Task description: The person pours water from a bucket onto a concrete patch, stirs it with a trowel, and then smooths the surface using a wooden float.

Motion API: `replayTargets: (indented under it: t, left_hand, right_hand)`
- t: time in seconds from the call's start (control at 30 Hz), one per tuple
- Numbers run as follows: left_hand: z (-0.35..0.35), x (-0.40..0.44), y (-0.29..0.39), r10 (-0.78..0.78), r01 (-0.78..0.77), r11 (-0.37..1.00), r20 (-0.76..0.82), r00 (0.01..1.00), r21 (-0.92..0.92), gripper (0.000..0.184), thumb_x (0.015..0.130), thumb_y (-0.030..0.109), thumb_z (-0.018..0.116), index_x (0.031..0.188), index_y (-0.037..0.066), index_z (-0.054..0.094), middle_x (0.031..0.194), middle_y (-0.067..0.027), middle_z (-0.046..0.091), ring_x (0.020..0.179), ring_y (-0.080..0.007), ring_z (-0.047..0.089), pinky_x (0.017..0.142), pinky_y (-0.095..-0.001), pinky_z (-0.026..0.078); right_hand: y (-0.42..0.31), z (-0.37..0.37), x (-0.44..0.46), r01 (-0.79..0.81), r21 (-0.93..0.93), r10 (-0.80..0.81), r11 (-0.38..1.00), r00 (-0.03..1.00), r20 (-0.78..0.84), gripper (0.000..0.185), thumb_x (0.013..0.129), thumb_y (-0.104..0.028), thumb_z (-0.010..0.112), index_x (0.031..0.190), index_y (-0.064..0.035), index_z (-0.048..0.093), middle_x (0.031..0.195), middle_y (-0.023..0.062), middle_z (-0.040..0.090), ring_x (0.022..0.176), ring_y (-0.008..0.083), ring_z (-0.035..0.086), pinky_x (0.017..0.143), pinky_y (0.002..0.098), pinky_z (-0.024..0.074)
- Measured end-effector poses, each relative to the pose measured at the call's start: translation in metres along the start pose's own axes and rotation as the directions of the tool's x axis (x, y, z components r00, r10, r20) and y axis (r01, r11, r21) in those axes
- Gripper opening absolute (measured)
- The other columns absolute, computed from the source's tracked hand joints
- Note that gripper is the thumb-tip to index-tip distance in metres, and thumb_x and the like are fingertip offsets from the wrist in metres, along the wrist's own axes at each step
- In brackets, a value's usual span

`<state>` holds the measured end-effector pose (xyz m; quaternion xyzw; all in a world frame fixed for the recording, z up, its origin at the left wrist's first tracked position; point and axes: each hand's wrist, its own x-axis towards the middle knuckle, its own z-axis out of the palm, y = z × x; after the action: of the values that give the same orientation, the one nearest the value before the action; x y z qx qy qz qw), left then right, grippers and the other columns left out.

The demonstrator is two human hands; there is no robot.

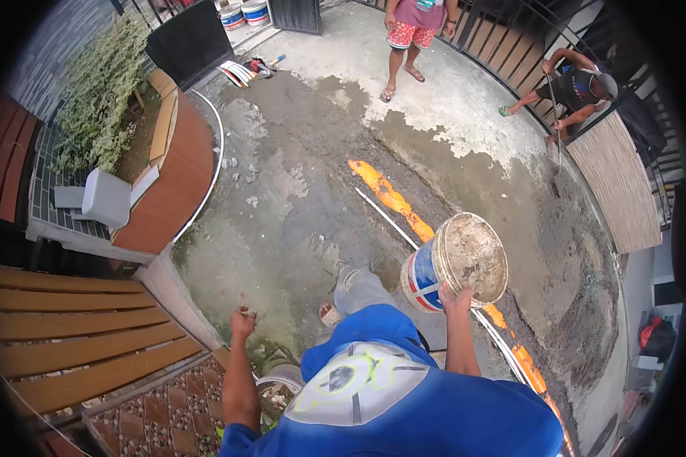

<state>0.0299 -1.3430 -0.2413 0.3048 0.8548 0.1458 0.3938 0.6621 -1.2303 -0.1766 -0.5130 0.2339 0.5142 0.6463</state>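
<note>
My right hand (456, 301) grips the near rim of a paint bucket (422, 276), white with a blue and red label. Tilted, the bucket shows its mouth, with wet grey residue coating the inside. My left hand (243, 321) hangs out to the left, its fingers loosely apart and nothing visible in them. Below that hand, partly hidden by my blue shirt, stands a second bucket (280, 390) with grey material inside. An orange pipe (392, 199) and a thin white pipe (385, 217) run along the ground past the held bucket.
Wet grey concrete (297, 190) covers much of the ground. A person in red patterned shorts (411, 35) stands ahead; another in a dark shirt (575, 87) bends with a long tool at right. A curved planter (171, 183) and slatted wooden fence (76, 327) lie left.
</note>
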Motion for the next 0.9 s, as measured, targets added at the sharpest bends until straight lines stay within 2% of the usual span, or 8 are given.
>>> replayTargets:
  t: [0.17,0.27,0.4,0.43,0.5,0.6,0.7,0.9]
  left_hand:
    - [-0.112,0.114,0.163,0.255,-0.296,0.942,-0.241,0.937,-0.156,0.039,0.087,0.016,0.068,0.117,-0.006,0.056,0.079,-0.0123,0.067,0.067,-0.017,0.065,0.06,-0.0332,0.053]
    - [-0.131,0.158,0.199,0.285,-0.297,0.954,-0.195,0.938,-0.032,0.039,0.086,0.018,0.068,0.116,-0.005,0.058,0.079,-0.013,0.068,0.067,-0.0185,0.065,0.063,-0.0347,0.053]
    - [-0.113,0.211,0.142,0.054,-0.056,0.956,0.013,0.998,0.288,0.041,0.08,0.024,0.076,0.11,0.0,0.064,0.078,-0.0156,0.07,0.076,-0.0242,0.068,0.071,-0.0343,0.053]
    - [-0.11,0.198,0.154,-0.078,0.05,0.953,0.083,0.993,0.299,0.041,0.077,0.025,0.079,0.107,0.001,0.066,0.078,-0.0138,0.07,0.079,-0.023,0.068,0.072,-0.033,0.053]
    - [-0.085,0.214,0.091,-0.224,0.196,0.967,0.177,0.958,0.166,0.034,0.079,0.024,0.078,0.103,0.002,0.066,0.077,-0.0121,0.07,0.077,-0.0209,0.068,0.07,-0.032,0.054]
    - [-0.097,0.166,0.194,-0.329,0.274,0.937,0.278,0.903,0.217,0.028,0.083,0.02,0.076,0.101,0.004,0.064,0.074,-0.0106,0.068,0.07,-0.0182,0.066,0.061,-0.0324,0.054]
    - [-0.085,0.196,0.2,-0.266,0.224,0.962,0.346,0.9,0.156,0.027,0.083,0.019,0.075,0.102,0.004,0.064,0.075,-0.0107,0.067,0.067,-0.0182,0.066,0.058,-0.0328,0.053]
    - [-0.06,0.351,0.176,-0.052,0.065,0.998,0.414,0.909,-0.019,0.026,0.085,0.017,0.074,0.103,0.004,0.062,0.075,-0.011,0.067,0.063,-0.0184,0.064,0.053,-0.0338,0.052]
  right_hand:
    - [0.045,0.123,0.032,0.02,0.047,-0.016,0.999,0.997,-0.078,0.04,0.094,-0.034,0.048,0.127,-0.0116,0.051,0.121,0.0164,0.05,0.102,0.0343,0.051,0.084,0.0439,0.0498]
    - [0.064,0.219,0.066,0.011,0.035,-0.01,0.999,0.999,-0.038,0.042,0.094,-0.033,0.048,0.127,-0.0073,0.05,0.122,0.0185,0.049,0.103,0.0349,0.051,0.083,0.0434,0.0506]
    - [0.076,0.369,0.109,0.016,0.074,-0.019,0.997,0.999,0.031,0.047,0.094,-0.031,0.049,0.131,-0.0019,0.046,0.123,0.0233,0.045,0.104,0.0349,0.05,0.085,0.045,0.0509]
    - [0.078,0.41,0.111,0.044,0.057,-0.048,0.997,0.997,0.06,0.048,0.095,-0.031,0.048,0.132,-0.0005,0.044,0.123,0.0243,0.044,0.104,0.0349,0.05,0.086,0.0455,0.0507]
    - [0.078,0.476,0.144,0.003,0.154,-0.021,0.988,0.994,0.11,0.05,0.096,-0.033,0.047,0.133,0.0011,0.043,0.125,0.0257,0.042,0.104,0.0351,0.051,0.087,0.0466,0.0506]
    - [0.07,0.58,0.16,-0.035,0.171,0.013,0.985,0.992,0.126,0.046,0.097,-0.032,0.046,0.13,-0.0006,0.046,0.125,0.0244,0.044,0.104,0.0352,0.051,0.086,0.0464,0.0507]
    - [0.069,0.665,0.164,-0.005,0.167,-0.035,0.986,0.971,0.235,0.042,0.095,-0.03,0.048,0.128,-0.0029,0.05,0.123,0.0217,0.047,0.102,0.0341,0.051,0.084,0.0456,0.0506]
    - [0.086,0.745,0.182,0.125,0.159,-0.159,0.979,0.962,0.223,0.038,0.097,-0.026,0.046,0.129,-0.0058,0.051,0.122,0.0182,0.049,0.099,0.0305,0.053,0.089,0.0463,0.048]
